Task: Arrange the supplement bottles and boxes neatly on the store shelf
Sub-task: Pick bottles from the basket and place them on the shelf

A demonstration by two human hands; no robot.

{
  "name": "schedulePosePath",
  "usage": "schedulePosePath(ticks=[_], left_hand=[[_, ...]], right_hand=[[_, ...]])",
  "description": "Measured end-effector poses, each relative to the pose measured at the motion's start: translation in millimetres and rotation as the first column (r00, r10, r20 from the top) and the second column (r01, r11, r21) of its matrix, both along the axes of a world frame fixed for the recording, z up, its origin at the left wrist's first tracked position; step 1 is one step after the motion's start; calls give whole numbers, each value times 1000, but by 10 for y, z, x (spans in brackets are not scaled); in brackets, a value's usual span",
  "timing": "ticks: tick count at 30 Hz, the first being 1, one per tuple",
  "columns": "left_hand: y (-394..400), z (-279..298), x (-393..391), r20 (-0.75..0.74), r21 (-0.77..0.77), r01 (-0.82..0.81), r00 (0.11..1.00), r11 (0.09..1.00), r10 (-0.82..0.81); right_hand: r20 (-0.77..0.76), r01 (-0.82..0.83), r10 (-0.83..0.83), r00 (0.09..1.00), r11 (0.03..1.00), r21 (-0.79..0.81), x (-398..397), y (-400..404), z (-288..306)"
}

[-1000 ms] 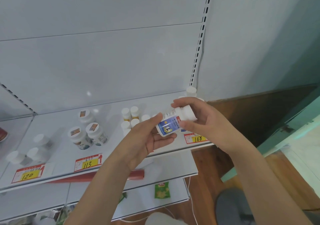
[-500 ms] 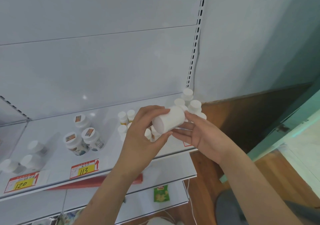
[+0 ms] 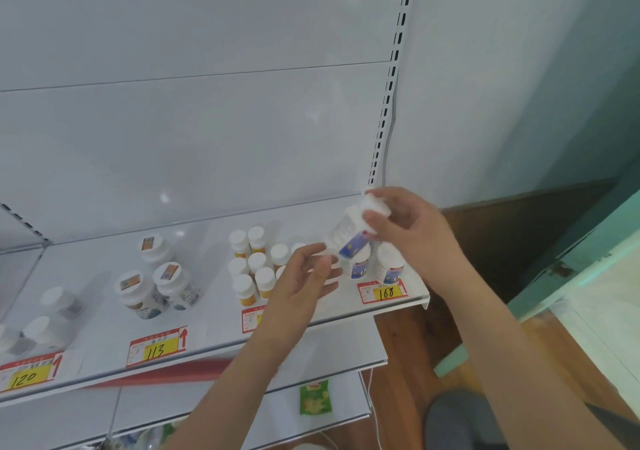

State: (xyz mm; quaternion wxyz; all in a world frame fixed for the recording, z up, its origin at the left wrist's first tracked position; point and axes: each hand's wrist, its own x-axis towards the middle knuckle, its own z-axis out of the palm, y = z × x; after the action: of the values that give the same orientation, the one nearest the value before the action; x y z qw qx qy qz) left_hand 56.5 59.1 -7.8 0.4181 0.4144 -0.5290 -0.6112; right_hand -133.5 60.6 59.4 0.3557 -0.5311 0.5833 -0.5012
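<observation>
At the shelf's [image 3: 104, 311] left end stand pale white-capped bottles [image 3: 52, 314], above a front-edge tag [image 3: 29, 371] reading "120". Next come three wide jars [image 3: 157, 283] with printed stickers on their lids, behind a tag [image 3: 157, 347] marked "113". Mid-shelf is a cluster of small orange-labelled bottles [image 3: 249, 266] with white caps; the left hand [image 3: 301, 283] hangs in front of this cluster, fingers loosely spread and holding nothing, its fingertips just beside the base of the held bottle [image 3: 349, 238]. It also covers part of a third tag [image 3: 251, 318].

The right hand [image 3: 412, 238] grips that bottle by its white cap, fingers curled round it, tilted above the shelf's right front corner. Its label is blue and white; the print is too blurred to read. Under it two like bottles [image 3: 388, 264] stand upright, near a tag [image 3: 382, 292] reading "168".

On a lower shelf [image 3: 346, 349] lies a red strip [image 3: 173, 375], and lower still a green packet [image 3: 314, 397].
</observation>
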Motion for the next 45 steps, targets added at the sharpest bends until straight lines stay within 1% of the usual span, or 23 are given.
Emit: schedulePosePath(ticks=[1,2,4,5,6,8,9,10,13,16,18,20,21,22,25,27,30,34,37,39,41,43,45], left_hand=[[-1,-91,7,114,-94,33,993,995,-23],[7,-189,18,279,-196,106,959,975,-48],[47,-391,53,598,-349,311,800,884,-46],[55,-507,74,690,-388,398,723,831,-24],[69,-621,91,741,-417,463,671,782,-2],[76,-836,124,801,-473,559,595,681,67],[69,-906,128,810,-490,580,578,650,95],[61,-934,127,805,-502,575,584,646,105],[42,-896,110,773,-515,532,627,673,96],[47,-876,111,779,-507,539,620,672,90],[51,-876,111,774,-507,530,627,680,88],[47,-881,108,771,-500,524,632,689,79],[44,-881,110,771,-495,524,632,693,73],[38,-877,113,771,-490,524,633,697,67],[18,-881,117,770,-484,523,636,701,57],[16,-880,120,778,-470,530,627,706,47],[16,-870,116,786,-451,530,617,718,38],[-1,-869,117,774,-429,509,633,746,13],[-17,-855,116,775,-399,504,632,766,-12],[-22,-840,118,769,-392,495,639,775,-20],[-27,-819,119,765,-373,496,643,784,-43],[-29,-797,122,760,-358,501,647,788,-66],[-42,-768,121,745,-334,493,660,803,-96]], right_hand=[[-84,78,-82,993,996,-49,-62,-85,14],[-145,141,-154,977,986,-94,-119,-172,41],[-196,206,-234,952,967,-152,-180,-332,108],[-207,214,-246,947,963,-165,-184,-421,136],[-218,209,-243,945,963,-171,-182,-506,149],[-247,161,-202,948,971,-175,-142,-688,132],[-271,130,-173,947,977,-170,-121,-784,105],[-305,100,-145,941,983,-156,-101,-872,72],[-438,37,-73,896,995,-90,-60,-1115,-65],[-524,-27,25,851,1000,3,-28,-1269,-216],[-614,-57,91,784,996,74,-40,-1350,-328],[-716,-80,177,676,983,167,-76,-1403,-427],[-739,-87,212,640,975,205,-96,-1421,-470],[-744,-91,228,628,971,220,-108,-1424,-496],[-748,-97,215,628,975,199,-135,-1417,-529],[-750,-82,174,638,984,158,-176,-1405,-525],[-692,23,74,718,991,130,-299,-1386,-467],[-605,94,41,795,978,189,-396,-1384,-396],[-609,103,104,786,950,295,-367,-1411,-413],[-614,114,110,782,943,314,-354,-1411,-460],[-613,139,42,789,959,246,-383,-1398,-472],[-592,186,-76,803,974,128,-434,-1337,-384],[-504,256,-229,833,967,-17,-481,-1208,-213]])
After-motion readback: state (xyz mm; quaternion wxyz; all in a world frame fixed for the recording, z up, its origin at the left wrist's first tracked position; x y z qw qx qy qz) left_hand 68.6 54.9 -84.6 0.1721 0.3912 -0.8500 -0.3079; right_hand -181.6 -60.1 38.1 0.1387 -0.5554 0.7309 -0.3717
